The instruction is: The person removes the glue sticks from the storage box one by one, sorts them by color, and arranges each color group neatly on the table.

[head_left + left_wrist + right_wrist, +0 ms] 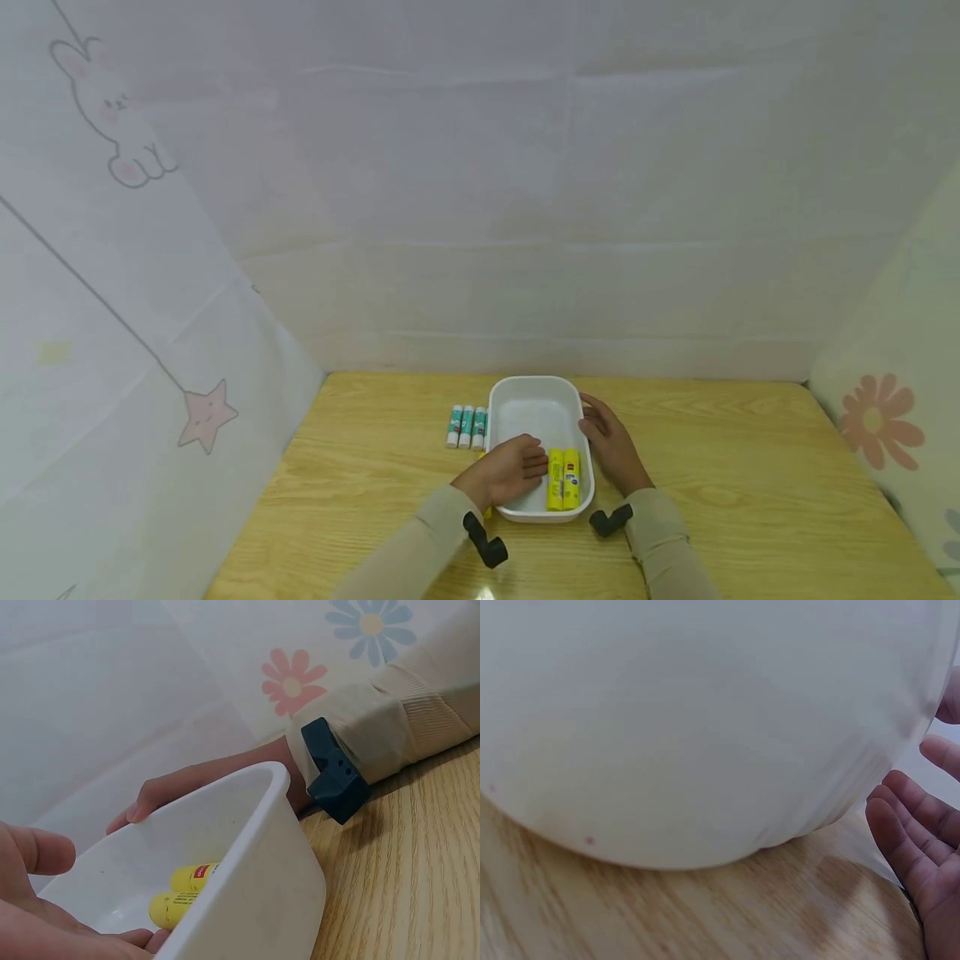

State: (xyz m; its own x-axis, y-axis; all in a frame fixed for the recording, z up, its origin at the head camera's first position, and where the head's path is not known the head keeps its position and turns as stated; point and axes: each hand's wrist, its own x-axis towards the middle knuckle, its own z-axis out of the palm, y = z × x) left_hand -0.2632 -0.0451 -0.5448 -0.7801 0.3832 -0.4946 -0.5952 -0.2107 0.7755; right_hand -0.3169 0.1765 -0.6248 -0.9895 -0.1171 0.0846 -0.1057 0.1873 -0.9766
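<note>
A white plastic box [534, 392] stands on the wooden table, with two yellow glue sticks [563, 480] lying side by side at its near right end. My left hand [510, 471] reaches over the box's left rim. Its fingers are extended beside the yellow sticks, and its thumb [52, 853] stands apart from them. At the right side my right hand [611, 442] holds the box's rim, thumb at the edge and fingers [900, 825] outside the wall. Several teal-and-white glue sticks [467, 427] lie left of the box. More yellow [487, 512] shows partly hidden by my left wrist.
The wooden table [360, 483] extends to both sides of the box. A pale cloth backdrop [562, 283] hangs behind it, with printed cloth walls at left and right. Each wrist carries a black camera mount [611, 521].
</note>
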